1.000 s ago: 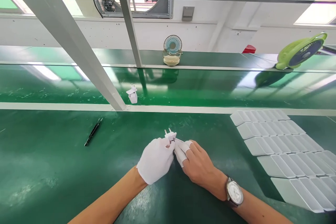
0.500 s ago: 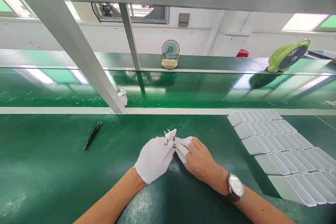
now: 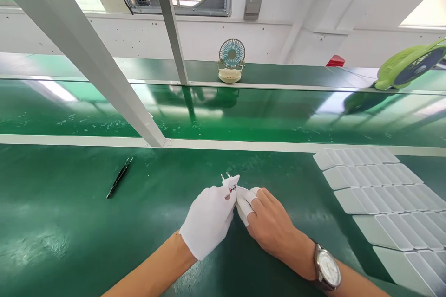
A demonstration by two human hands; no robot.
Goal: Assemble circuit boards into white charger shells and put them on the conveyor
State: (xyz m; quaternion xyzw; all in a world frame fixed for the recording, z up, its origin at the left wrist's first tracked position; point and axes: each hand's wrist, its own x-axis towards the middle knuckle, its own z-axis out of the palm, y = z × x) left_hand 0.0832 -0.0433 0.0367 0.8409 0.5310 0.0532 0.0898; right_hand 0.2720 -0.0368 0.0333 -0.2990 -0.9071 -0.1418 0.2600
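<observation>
My left hand (image 3: pixel 208 220), in a white glove, is closed round a small white plug part (image 3: pixel 231 181) with two metal pins pointing up and away. My right hand (image 3: pixel 270 222), bare with white finger cots on the fingertips and a wristwatch, pinches the same part from the right. Both hands meet over the green bench surface (image 3: pixel 69 222), near its middle. Thin red and dark wires show between the fingertips.
Black tweezers (image 3: pixel 119 177) lie to the left. Rows of white plastic shells (image 3: pixel 379 190) cover the bench at the right. A green conveyor belt (image 3: pixel 244 116) runs behind the white rail. A slanted grey post (image 3: pixel 90 60) rises at left. Two small fans (image 3: pixel 231 61) stand beyond.
The white plug part on the conveyor has travelled left and is out of sight behind the post. My hands stay together on the plug part; the view shifted slightly.
</observation>
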